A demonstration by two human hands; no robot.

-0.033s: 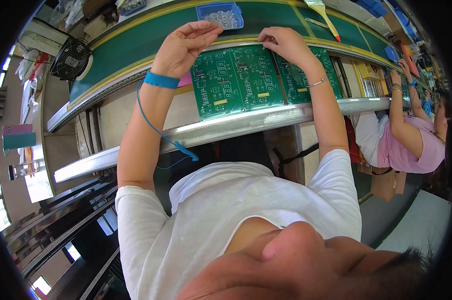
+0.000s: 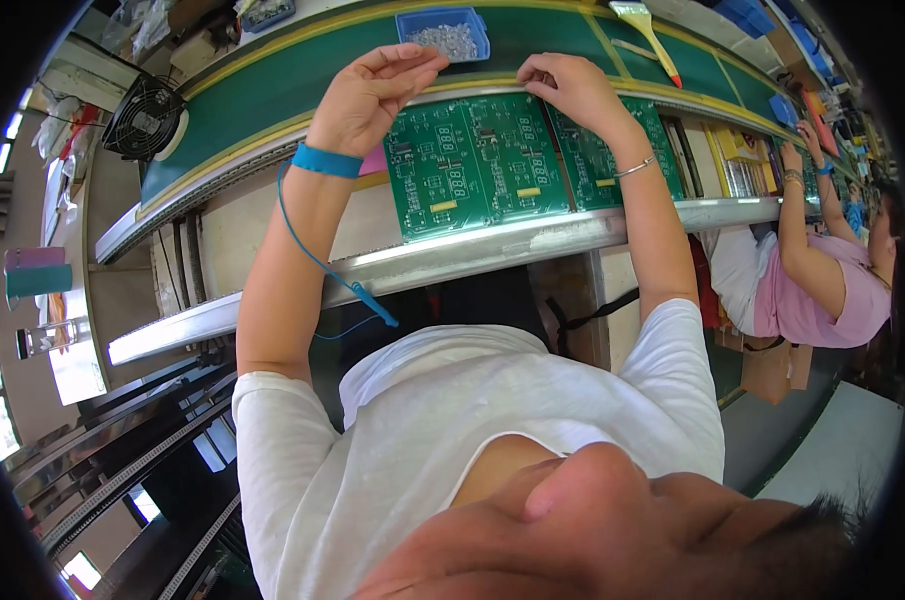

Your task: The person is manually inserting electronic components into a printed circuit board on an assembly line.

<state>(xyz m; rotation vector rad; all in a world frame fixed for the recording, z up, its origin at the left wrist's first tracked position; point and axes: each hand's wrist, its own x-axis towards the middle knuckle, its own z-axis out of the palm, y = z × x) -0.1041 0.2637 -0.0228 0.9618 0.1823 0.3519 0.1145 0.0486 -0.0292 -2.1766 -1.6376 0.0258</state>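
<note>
Side by side between metal rails lie green circuit boards (image 2: pixel 517 165) with white printed outlines and display-shaped markings. Over their far left corner is my left hand (image 2: pixel 377 92), palm turned up, its fingers pressed together and cupped; what lies in them is too small to tell. A blue wristband (image 2: pixel 327 161) with a coiled cord circles that wrist. Above the far edge of the boards, my right hand (image 2: pixel 577 95) has its fingers curled in a pinch, and their tips hide anything held. A blue bin (image 2: pixel 487 35) of small clear parts stands just beyond my left fingertips.
A green conveyor belt (image 2: pixel 282 122) runs behind the boards. On it at the right lies a paintbrush (image 2: pixel 648 42). A black fan (image 2: pixel 144 118) stands at the left. The near metal rail (image 2: pixel 472 245) crosses before me. A co-worker in pink (image 2: pixel 822 285) works at the right.
</note>
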